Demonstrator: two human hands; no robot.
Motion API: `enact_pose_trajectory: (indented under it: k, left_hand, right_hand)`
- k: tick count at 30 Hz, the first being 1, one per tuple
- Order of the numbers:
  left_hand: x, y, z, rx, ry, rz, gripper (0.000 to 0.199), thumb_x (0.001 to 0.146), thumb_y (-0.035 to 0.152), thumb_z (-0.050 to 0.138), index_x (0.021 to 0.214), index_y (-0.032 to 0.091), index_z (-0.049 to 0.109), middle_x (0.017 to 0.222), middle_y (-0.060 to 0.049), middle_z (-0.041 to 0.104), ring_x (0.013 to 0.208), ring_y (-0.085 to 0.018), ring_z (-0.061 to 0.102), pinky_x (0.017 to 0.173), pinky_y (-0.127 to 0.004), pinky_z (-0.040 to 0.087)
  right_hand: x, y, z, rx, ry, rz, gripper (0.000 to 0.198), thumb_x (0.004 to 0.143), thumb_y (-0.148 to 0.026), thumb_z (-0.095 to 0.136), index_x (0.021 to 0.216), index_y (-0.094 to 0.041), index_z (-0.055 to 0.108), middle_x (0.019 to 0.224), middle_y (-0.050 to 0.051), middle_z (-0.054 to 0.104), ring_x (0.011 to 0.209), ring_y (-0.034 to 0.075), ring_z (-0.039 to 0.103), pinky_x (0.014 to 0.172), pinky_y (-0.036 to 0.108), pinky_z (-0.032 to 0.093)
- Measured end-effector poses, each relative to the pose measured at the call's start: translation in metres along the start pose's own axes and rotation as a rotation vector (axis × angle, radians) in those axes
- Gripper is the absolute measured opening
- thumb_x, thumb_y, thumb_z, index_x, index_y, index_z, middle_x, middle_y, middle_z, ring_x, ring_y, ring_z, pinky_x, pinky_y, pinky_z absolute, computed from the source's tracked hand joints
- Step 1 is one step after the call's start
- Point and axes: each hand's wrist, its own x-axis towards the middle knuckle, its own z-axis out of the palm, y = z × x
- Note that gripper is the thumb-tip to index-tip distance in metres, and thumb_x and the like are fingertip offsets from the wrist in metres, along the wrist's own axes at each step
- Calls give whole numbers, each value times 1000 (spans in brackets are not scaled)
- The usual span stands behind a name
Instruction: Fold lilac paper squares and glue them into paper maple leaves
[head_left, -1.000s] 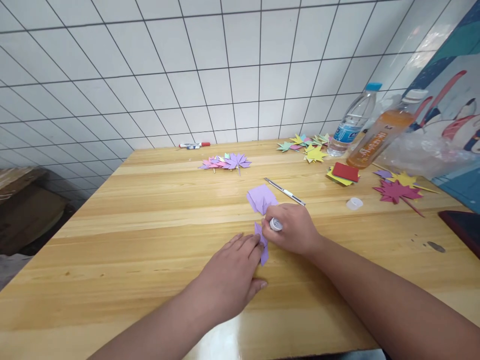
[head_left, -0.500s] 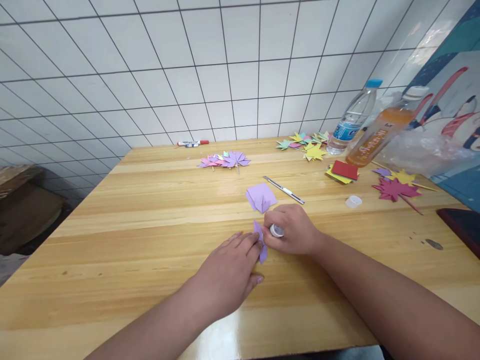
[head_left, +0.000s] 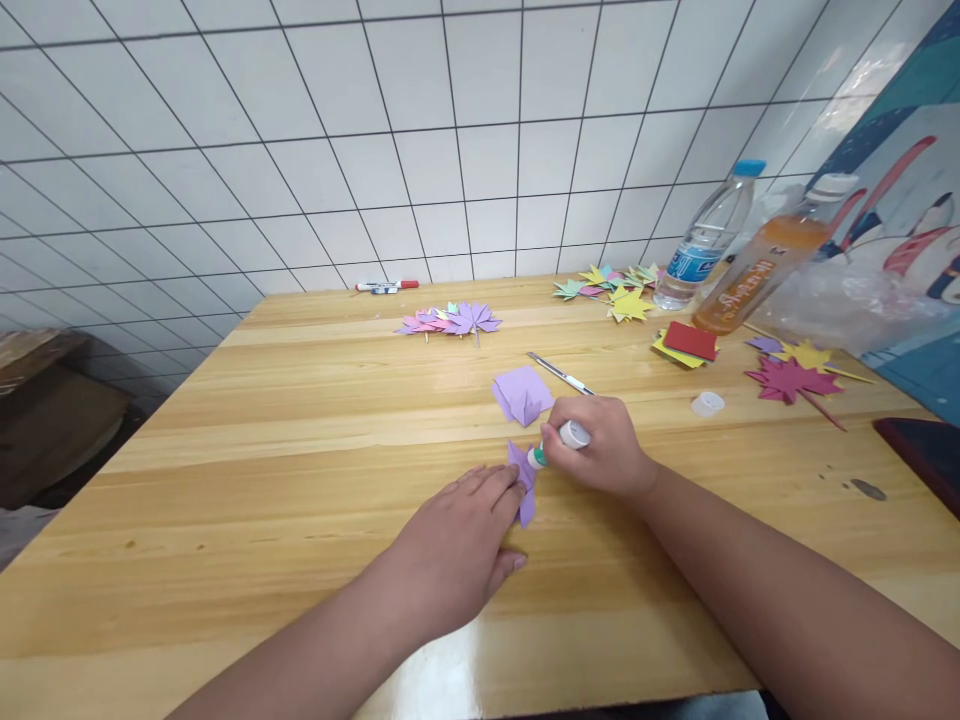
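Observation:
My left hand (head_left: pixel 465 540) lies flat with its fingers stretched out, their tips pressing a small folded purple paper (head_left: pixel 527 503) onto the table and covering part of it. Closed in my right hand (head_left: pixel 604 445) is a white and green glue stick (head_left: pixel 574 436), tilted, its front end at the upper right edge of that paper. Just beyond lies another purple folded paper piece (head_left: pixel 523 393). A slim utility knife (head_left: pixel 559 373) rests behind my right hand, which hides its near end. Farther right sits a white translucent cap (head_left: pixel 707 404).
Paper leaves (head_left: pixel 472 318) lie at the back, with more leaves (head_left: pixel 628 303) near a water bottle (head_left: pixel 697 250) and an orange drink bottle (head_left: pixel 772 265). Red and yellow paper squares (head_left: pixel 690 342), a dark red leaf (head_left: pixel 791 380) and markers (head_left: pixel 386 287) are also on the wooden table (head_left: pixel 262 450).
My right hand has moved slightly up and right with the glue stick, whose green part now shows. It now covers the utility knife's near end. My left hand stays in place.

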Motion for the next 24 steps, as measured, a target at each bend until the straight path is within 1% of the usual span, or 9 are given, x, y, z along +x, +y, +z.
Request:
enact_pose_trajectory:
  k: [3,6,9,16,24]
  left_hand:
    - [1,0,-1,-14,8,6,46,80,34,53,123,21,44,130,-7,46,121,-24,39,103,-39,30]
    - [2,1,-2,-35,13,11,42,79,33,54,118,21,47,126,-6,48,117,-23,41,101,-39,32]
    - [3,2,-2,-44,22,9,38,79,31,54,115,22,48,121,-5,50,113,-23,43,99,-39,35]
    - [3,1,-1,-40,18,4,37,79,30,53,115,23,48,120,-4,51,112,-23,44,97,-38,37]
    - [2,-1,0,-17,-8,-1,42,80,32,53,120,22,46,125,-6,49,115,-23,43,97,-38,36]
  right_hand:
    - [-1,-4,5,-31,-78,-27,16,73,-25,50,58,-19,53,55,-1,59,54,11,53,57,21,35]
    - [-1,-7,9,-72,-118,-79,17,72,-26,50,56,-19,52,53,-1,57,53,11,51,55,21,34]
    - [-1,-7,11,-88,-106,-94,16,71,-25,50,57,-18,53,54,-1,58,54,11,52,55,21,34]
    - [-2,-3,14,-162,-48,-83,16,72,-27,53,59,-19,53,54,-1,58,55,11,51,55,22,32]
    - [1,1,16,-209,-25,-30,16,75,-29,53,63,-19,58,59,0,61,61,13,54,57,24,33]
